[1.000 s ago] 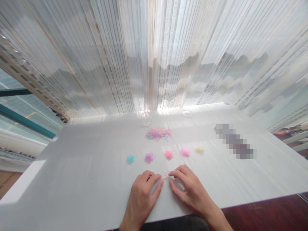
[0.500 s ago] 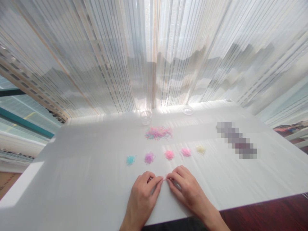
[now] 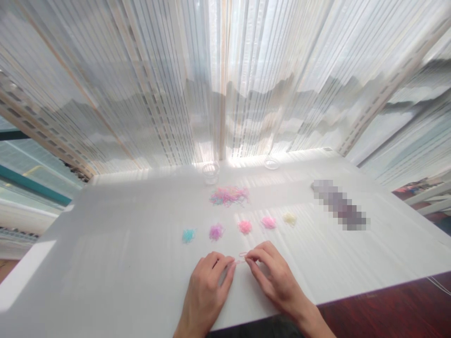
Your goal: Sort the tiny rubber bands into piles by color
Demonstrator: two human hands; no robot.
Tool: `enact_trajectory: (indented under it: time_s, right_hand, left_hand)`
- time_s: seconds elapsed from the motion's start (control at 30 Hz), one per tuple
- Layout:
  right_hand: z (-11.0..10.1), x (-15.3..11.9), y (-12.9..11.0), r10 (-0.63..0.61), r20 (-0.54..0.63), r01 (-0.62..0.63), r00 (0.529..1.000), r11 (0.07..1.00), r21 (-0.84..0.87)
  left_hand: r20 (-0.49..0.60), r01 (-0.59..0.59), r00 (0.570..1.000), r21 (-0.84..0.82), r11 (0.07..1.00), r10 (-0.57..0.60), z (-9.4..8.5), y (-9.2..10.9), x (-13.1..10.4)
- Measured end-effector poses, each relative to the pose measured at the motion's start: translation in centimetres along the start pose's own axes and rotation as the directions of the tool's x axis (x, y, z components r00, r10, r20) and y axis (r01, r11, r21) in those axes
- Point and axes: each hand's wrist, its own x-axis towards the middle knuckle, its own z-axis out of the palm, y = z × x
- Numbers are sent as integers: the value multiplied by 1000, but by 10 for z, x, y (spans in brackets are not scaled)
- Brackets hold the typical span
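Your left hand (image 3: pixel 209 284) pinches a thin pink band (image 3: pixel 240 262) between thumb and forefinger; your right hand (image 3: pixel 278 278) pinches it from the right. The band is at lower centre of the frame, over the white worktop (image 3: pixel 123 267). Above it in the frame, five piles form a row: turquoise pile (image 3: pixel 189 235), purple pile (image 3: pixel 215 232), coral pile (image 3: pixel 244 227), pink pile (image 3: pixel 268 223), pale yellow pile (image 3: pixel 289 218). Near frame centre lies a mixed-colour heap (image 3: pixel 229 196).

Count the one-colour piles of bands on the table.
5, in a row in front of the mixed pile, left to right: teal pile, purple pile, coral pile, pink pile and yellow pile.
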Motion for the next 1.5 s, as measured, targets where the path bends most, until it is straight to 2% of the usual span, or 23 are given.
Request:
enact_trajectory:
  time_s: [0.17,0.37,0.53,0.77,1.0,1.3,1.5]
  right_hand:
    - [12,-1,-14,29,34,-32,999,996,89]
    - [22,1,-16,19,16,-20,1000,997,78]
    - [22,1,-14,-10,9,9,1000,998,56]
    - [22,1,-15,20,32,-23,999,997,74]
    - [19,1,-15,6,2,-6,1000,994,106]
    - [19,1,-11,-22,-73,30,997,994,101]
    - [15,-4,-12,-80,-54,85,995,993,77]
  left_hand:
    - [-41,-62,997,-80,995,59,-5,-1,-2]
    - [-85,-71,994,-111,991,62,-8,0,-4]
    - [-130,-44,991,-94,995,32,-8,2,-3]
    - [-175,-113,981,-132,985,89,-9,-1,-6]
    - [-215,-50,976,-122,991,23,-7,-2,-9]
    - [-207,-43,978,-116,992,19,-4,-4,-9]
    - [-208,-81,977,-129,988,53,-5,-3,-7]
